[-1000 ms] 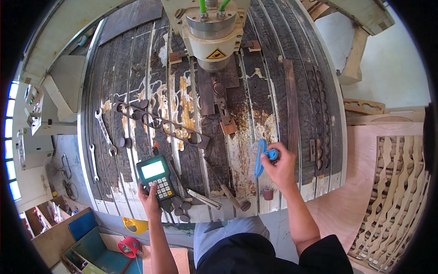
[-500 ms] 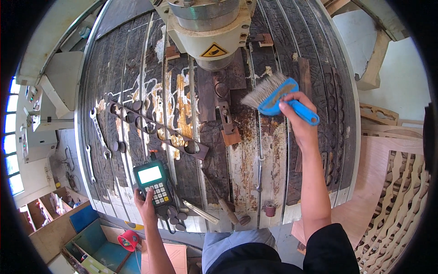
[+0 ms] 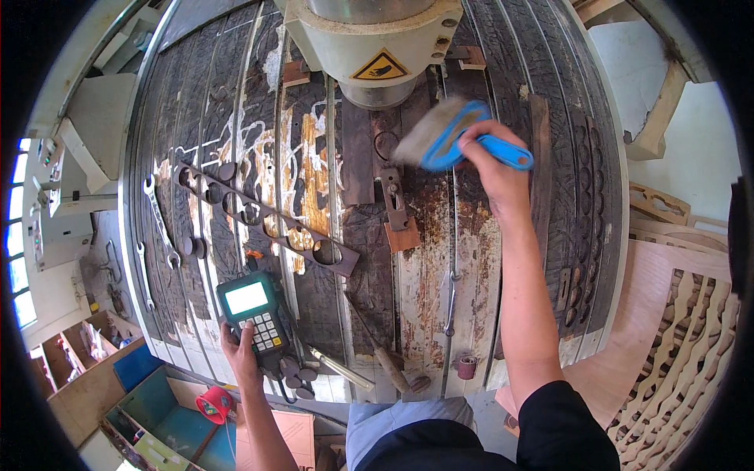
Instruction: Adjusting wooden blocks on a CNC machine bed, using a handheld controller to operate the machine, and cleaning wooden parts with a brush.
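Observation:
My right hand [image 3: 496, 166] grips the handle of a wide brush with a blue body [image 3: 446, 151]. Its pale bristles, smeared by motion, hang just right of a dark wooden strip [image 3: 394, 200] below the machine head; whether they touch it I cannot tell. In my left hand [image 3: 241, 355] is a black handheld keypad controller [image 3: 253, 310] with a lit screen, held over the table's near left part, the thumb on its keys. Small dark round wood pieces [image 3: 297, 375] lie beside it.
The machine head [image 3: 375, 47] with a yellow warning triangle overhangs the slotted table [image 3: 424, 345]. A holed wooden strip [image 3: 267, 225], wrenches [image 3: 162, 224], a wooden-handled tool [image 3: 386, 363] and a small cup-like piece [image 3: 466, 366] lie there. Carved panels [image 3: 683, 353] stand at right.
My right hand has moved the brush left and slightly away from me, nearer the strip below the machine head. The controller stays in my left hand; the whole view has shifted a little.

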`<state>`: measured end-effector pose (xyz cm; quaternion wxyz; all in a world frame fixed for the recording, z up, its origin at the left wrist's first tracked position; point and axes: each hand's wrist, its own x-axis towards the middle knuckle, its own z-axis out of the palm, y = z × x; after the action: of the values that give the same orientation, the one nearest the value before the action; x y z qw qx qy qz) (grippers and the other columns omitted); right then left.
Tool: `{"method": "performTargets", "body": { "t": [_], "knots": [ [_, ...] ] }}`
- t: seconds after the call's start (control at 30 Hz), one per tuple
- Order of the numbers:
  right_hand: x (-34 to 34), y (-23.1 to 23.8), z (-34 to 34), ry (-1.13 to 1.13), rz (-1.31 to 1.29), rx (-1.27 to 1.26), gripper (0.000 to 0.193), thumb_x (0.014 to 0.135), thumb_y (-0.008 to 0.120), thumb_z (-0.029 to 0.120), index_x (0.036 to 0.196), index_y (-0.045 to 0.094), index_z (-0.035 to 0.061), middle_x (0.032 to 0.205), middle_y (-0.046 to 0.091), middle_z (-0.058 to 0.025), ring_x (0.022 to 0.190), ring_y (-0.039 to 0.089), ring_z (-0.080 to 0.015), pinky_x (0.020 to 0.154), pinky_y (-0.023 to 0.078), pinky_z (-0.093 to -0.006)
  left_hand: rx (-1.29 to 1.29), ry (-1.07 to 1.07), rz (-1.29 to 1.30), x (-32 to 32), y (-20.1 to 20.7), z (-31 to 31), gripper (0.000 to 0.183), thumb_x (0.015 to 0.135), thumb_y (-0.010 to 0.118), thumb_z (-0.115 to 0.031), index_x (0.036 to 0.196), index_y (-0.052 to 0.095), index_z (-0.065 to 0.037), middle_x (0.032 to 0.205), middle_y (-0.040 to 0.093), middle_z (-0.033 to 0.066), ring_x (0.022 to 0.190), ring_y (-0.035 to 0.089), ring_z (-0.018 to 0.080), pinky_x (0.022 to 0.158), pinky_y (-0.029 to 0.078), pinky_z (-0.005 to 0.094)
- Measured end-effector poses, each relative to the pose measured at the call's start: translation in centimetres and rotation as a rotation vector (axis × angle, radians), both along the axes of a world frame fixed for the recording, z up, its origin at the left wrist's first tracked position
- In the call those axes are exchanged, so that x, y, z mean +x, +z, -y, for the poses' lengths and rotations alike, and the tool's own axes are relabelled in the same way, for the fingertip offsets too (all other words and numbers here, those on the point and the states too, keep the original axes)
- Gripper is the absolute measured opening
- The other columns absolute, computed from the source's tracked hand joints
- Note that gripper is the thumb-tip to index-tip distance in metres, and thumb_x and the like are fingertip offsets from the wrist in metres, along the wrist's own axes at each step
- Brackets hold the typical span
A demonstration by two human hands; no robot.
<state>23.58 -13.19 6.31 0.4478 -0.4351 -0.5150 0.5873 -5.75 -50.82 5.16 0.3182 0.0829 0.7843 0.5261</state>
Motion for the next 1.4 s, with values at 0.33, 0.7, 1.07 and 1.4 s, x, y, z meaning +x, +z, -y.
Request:
{"method": "performTargets", "body": {
  "t": [0.33, 0.7, 1.07, 1.4],
  "knots": [
    [-1.6, -0.6, -0.7, -0.027, 0.028, 0.052, 0.010, 0.078, 0.068, 0.001, 0.086, 0.062, 0.0021, 0.074, 0.063, -0.0123, 0.067, 0.063, -0.0179, 0.057, 0.046, -0.0299, -0.014, 0.067, 0.029, -0.2, -0.9, 0.9, 0.038, 0.088, 0.063, -0.010, 0.121, 0.048, 0.003, 0.107, 0.057, 0.0092, 0.090, 0.057, 0.0129, 0.077, 0.049, 0.0263],
    [-4.6, -3.3, -0.8, -0.277, 0.541, 0.825, 0.006, 0.081, 0.067, 0.001, 0.083, 0.062, -0.0001, 0.077, 0.065, -0.0092, 0.064, 0.063, -0.0115, 0.057, 0.048, -0.0289, 0.005, 0.034, 0.050, 0.0, -1.2, 0.6, 0.034, 0.090, 0.061, -0.010, 0.120, 0.050, 0.000, 0.102, 0.059, 0.0074, 0.087, 0.058, 0.0128, 0.074, 0.049, 0.0270],
    [-4.6, -3.3, -1.4, -0.471, 0.537, 0.819, 0.004, 0.082, 0.067, 0.001, 0.083, 0.063, -0.0016, 0.076, 0.066, -0.0075, 0.063, 0.063, -0.0118, 0.056, 0.048, -0.0266, 0.016, 0.014, 0.091, 0.0, -1.1, 0.3, 0.039, 0.089, 0.061, -0.009, 0.123, 0.047, 0.004, 0.105, 0.059, 0.0090, 0.089, 0.058, 0.0136, 0.077, 0.049, 0.0261],
    [-5.6, -3.4, -0.1, -0.376, 0.399, 0.677, 0.010, 0.082, 0.069, 0.003, 0.086, 0.061, -0.0009, 0.074, 0.065, -0.0099, 0.065, 0.066, -0.0135, 0.054, 0.049, -0.0283, -0.018, 0.051, 0.067, 0.6, -1.3, -0.3, 0.036, 0.089, 0.062, -0.014, 0.121, 0.051, -0.001, 0.105, 0.058, 0.0060, 0.094, 0.056, 0.0142, 0.081, 0.047, 0.0286]
  ]
}}
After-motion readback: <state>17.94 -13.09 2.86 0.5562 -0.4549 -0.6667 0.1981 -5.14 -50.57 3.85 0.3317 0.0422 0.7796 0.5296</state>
